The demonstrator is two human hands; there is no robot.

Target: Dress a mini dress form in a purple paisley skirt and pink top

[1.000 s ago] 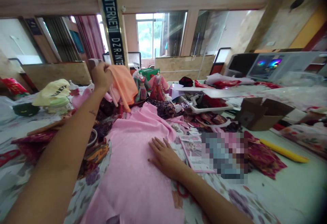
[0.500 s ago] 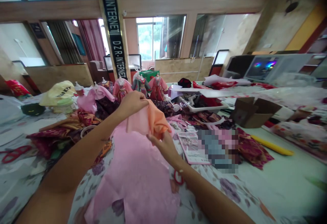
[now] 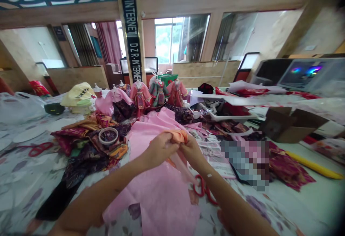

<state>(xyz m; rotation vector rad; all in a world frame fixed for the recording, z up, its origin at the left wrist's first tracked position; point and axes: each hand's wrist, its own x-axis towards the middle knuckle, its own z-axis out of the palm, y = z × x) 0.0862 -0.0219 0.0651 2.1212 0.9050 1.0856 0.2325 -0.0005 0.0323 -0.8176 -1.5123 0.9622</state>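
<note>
Both hands pinch an orange cloth, bunched above the table. My left hand grips it from the left, fingers closed. From the right, my right hand holds the other side, with a paler pink strip hanging below the fingers. Beneath them lies a large pink fabric piece, spread toward me and also reaching behind the hands. Red-handled scissors rest beside my right wrist, partly covered by the forearm.
Small dress forms in pink robes stand at the back. Dark patterned fabric with a tape roll lies left, near red scissors. To the right are a cardboard box, a white tray and a yellow object.
The orange cloth has come lower and is now bunched between both hands. My left hand has moved down and right, closer to the right one. The view has shifted left.
</note>
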